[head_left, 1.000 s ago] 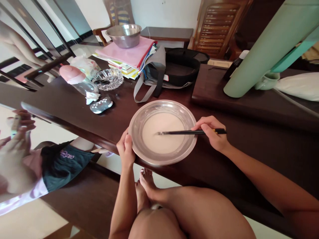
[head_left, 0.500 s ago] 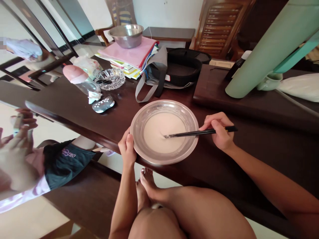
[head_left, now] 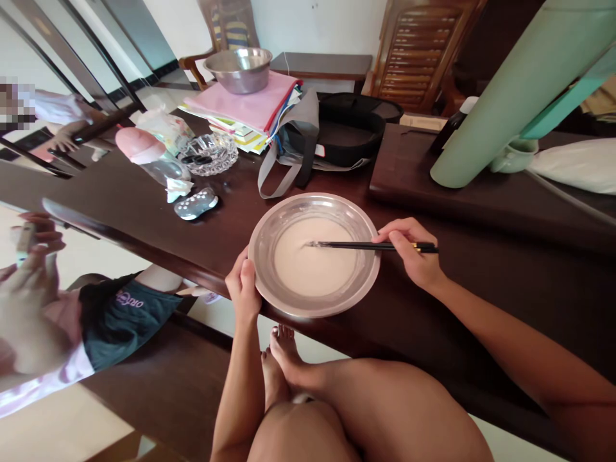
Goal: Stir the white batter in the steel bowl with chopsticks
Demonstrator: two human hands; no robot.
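A wide metal basin (head_left: 267, 282) stands at the front edge of the dark wooden table, with a pale, milky liquid (head_left: 315, 273) in it. My left hand (head_left: 243, 282) grips the basin's left rim, thumb on top and fingers hidden underneath. In my right hand (head_left: 412, 251), at the basin's right side, is a pair of black chopsticks (head_left: 349, 246), closed fingers round their upper end. The chopsticks lie nearly level over the right rim, and their tips dip into the liquid near its middle, where a small ripple shows.
Behind the basin lies a grey-and-black bag (head_left: 337, 138). Left of it are a glass ashtray (head_left: 212, 157), a grey patterned object (head_left: 196, 204) and a pink-topped bottle (head_left: 144, 151). Another metal bowl (head_left: 240, 70) rests on stacked books. A green cylinder (head_left: 500, 102) leans in at right. Two people are at left.
The chopstick tips have moved left and slightly away from me through the liquid, my right hand following to the left. My left hand keeps its hold on the rim.
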